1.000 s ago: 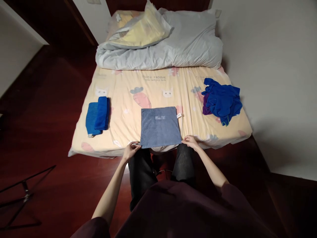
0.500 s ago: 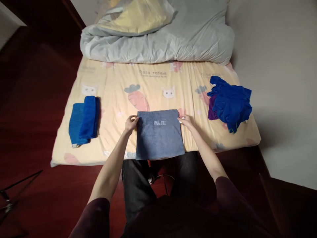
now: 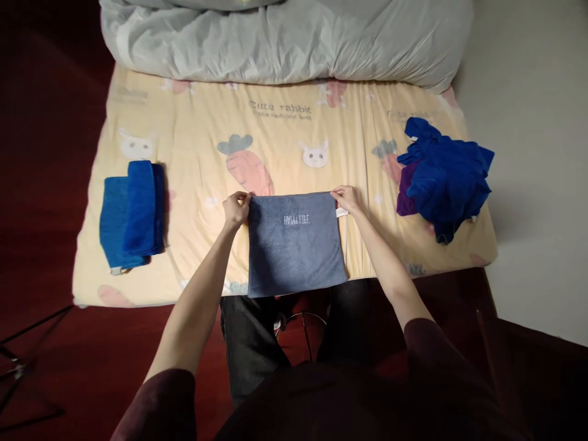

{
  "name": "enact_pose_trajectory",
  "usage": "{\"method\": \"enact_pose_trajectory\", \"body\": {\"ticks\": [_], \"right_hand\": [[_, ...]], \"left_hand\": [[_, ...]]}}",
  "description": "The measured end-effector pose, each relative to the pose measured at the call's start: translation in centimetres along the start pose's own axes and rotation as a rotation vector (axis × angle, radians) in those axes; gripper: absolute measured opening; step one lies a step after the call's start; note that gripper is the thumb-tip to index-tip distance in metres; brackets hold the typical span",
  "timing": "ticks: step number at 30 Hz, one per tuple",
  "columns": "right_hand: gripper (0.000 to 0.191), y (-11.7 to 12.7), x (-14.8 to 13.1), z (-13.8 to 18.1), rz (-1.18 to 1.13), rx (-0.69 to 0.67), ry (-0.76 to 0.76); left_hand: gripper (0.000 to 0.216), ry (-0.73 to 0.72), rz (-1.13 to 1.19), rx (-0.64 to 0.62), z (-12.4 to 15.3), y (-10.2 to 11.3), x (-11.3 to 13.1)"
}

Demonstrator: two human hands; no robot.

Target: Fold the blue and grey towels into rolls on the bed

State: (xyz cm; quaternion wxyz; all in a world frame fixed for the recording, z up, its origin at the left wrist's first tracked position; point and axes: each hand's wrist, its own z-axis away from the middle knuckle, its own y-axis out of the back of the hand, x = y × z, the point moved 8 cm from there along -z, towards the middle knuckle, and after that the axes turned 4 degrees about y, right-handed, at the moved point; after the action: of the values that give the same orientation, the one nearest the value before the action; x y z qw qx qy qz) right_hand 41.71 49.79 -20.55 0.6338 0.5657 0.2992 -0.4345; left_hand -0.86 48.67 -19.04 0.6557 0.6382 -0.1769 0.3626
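A grey-blue towel point(image 3: 296, 245) with white stitched lettering lies flat at the near edge of the bed, its lower edge hanging a little over the side. My left hand point(image 3: 236, 208) pinches its far left corner. My right hand point(image 3: 348, 199) pinches its far right corner, beside a small white tag point(image 3: 341, 212). Both hands are closed on the cloth.
The bed has a yellow cartoon-print sheet point(image 3: 193, 122) and a bunched grey duvet point(image 3: 285, 37) at the far end. Two folded blue towels point(image 3: 131, 211) lie at the left. A loose heap of blue and purple cloths point(image 3: 443, 177) lies at the right. Dark red floor surrounds the bed.
My hands moved from the towel's near corners up to its far corners and took hold there. The camera view shifted closer to the bed.
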Motion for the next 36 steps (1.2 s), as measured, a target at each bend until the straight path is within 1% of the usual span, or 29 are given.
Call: {"method": "enact_pose_trajectory", "body": {"ticks": [3,5,7,9,11,13,15,16,18,19,21,23,25,26,27,29,30,31,32,33,36], "right_hand": [[0.018,-0.3,-0.4,-0.6,0.090,0.018,0.010],[0.016,-0.6,-0.6,-0.7,0.182,0.033,0.032],[0.016,-0.8,-1.1,-0.7,0.295,0.039,0.082],[0.019,-1.0,-1.5,-0.7,0.386,0.029,0.131],[0.024,-1.1,-1.4,-0.7,0.434,-0.001,0.131],[0.027,-1.2,-1.0,-0.9,0.451,-0.053,0.088],[0.023,-1.3,-0.5,-1.2,0.457,-0.115,0.038],[0.020,-1.4,-0.2,-1.4,0.459,-0.143,0.016],[0.014,-1.3,0.1,-1.9,0.472,-0.174,-0.008],[0.013,-1.1,0.1,-2.1,0.487,-0.169,-0.008],[0.015,-0.9,-0.4,-2.1,0.529,-0.113,0.020],[0.025,-1.3,-1.9,-1.2,0.577,-0.018,0.116],[0.041,-2.7,-4.3,1.2,0.624,0.049,0.268],[0.049,-4.0,-5.5,2.8,0.647,0.045,0.349],[0.055,-5.4,-6.6,4.5,0.672,0.008,0.418],[0.061,-8.4,-7.7,7.6,0.721,-0.143,0.511],[0.063,-9.5,-7.8,8.8,0.740,-0.218,0.532],[0.064,-10.0,-7.6,9.5,0.756,-0.272,0.537],[0.065,-10.0,-7.1,9.7,0.767,-0.298,0.527],[0.067,-9.5,-6.4,9.4,0.776,-0.297,0.503],[0.073,-6.9,-4.4,6.9,0.786,-0.211,0.431]], "left_hand": [[0.022,0.011,-0.005,0.031,0.2,0.1,0.4],[0.025,0.008,-0.010,0.023,0.2,0.0,0.6],[0.025,-0.039,-0.043,-0.006,0.0,-0.2,1.0],[0.026,-0.120,-0.106,-0.037,-0.2,-0.4,1.5],[0.028,-0.191,-0.164,-0.096,-0.6,-0.8,1.8],[0.028,-0.225,-0.207,-0.196,-1.0,-1.4,1.8],[0.022,-0.236,-0.242,-0.274,-1.7,-1.9,1.7],[0.020,-0.233,-0.258,-0.285,-2.2,-2.0,1.7],[0.021,-0.219,-0.279,-0.258,-3.2,-1.7,1.8],[0.022,-0.206,-0.283,-0.235,-3.6,-1.5,1.9],[0.024,-0.166,-0.287,-0.178,-3.9,-1.0,2.3],[0.029,-0.144,-0.270,-0.070,-2.8,-0.4,3.4],[0.039,-0.188,-0.247,0.057,-0.1,0.0,5.0],[0.044,-0.244,-0.240,0.090,1.6,-0.3,5.9],[0.049,-0.314,-0.243,0.078,3.5,-1.0,6.7],[0.058,-0.437,-0.252,-0.033,6.7,-3.0,7.4],[0.062,-0.468,-0.254,-0.091,7.8,-3.9,7.2],[0.066,-0.475,-0.254,-0.131,8.3,-4.6,6.7],[0.069,-0.466,-0.254,-0.150,8.4,-4.9,6.0],[0.072,-0.450,-0.252,-0.153,8.1,-5.0,5.2],[0.078,-0.420,-0.241,-0.147,6.0,-4.8,3.7]]}}
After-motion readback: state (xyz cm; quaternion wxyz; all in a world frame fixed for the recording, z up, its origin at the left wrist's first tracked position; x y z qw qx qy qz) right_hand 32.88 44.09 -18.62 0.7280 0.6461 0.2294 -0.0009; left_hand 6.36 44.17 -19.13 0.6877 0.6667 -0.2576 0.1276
